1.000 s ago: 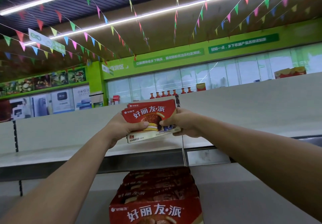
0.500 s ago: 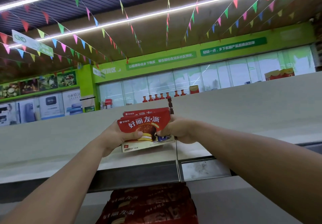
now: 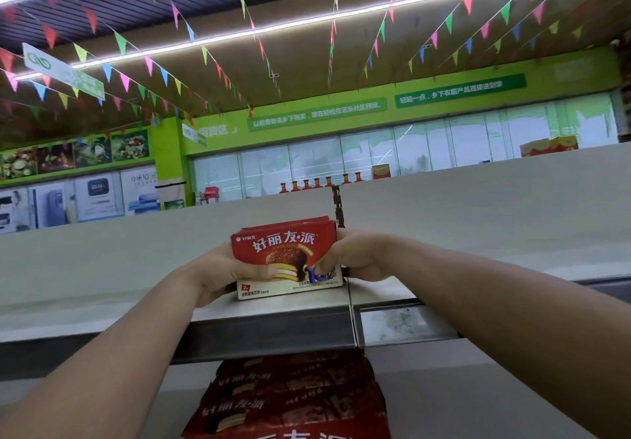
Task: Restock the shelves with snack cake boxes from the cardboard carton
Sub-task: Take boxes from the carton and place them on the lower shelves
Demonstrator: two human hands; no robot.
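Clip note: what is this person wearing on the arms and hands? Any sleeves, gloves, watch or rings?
Nothing worn shows. The left forearm and right forearm are bare to the frame edge, no sleeve or cuff in view. The left grip and right grip carry no gloves; no watch, bracelet or ring is visible on the sides facing the camera.

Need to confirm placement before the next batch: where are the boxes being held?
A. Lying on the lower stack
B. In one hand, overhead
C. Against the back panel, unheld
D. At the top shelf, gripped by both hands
D: the left hand and right hand grip the snack cake boxes from either side at the top shelf front, above the lower stack.
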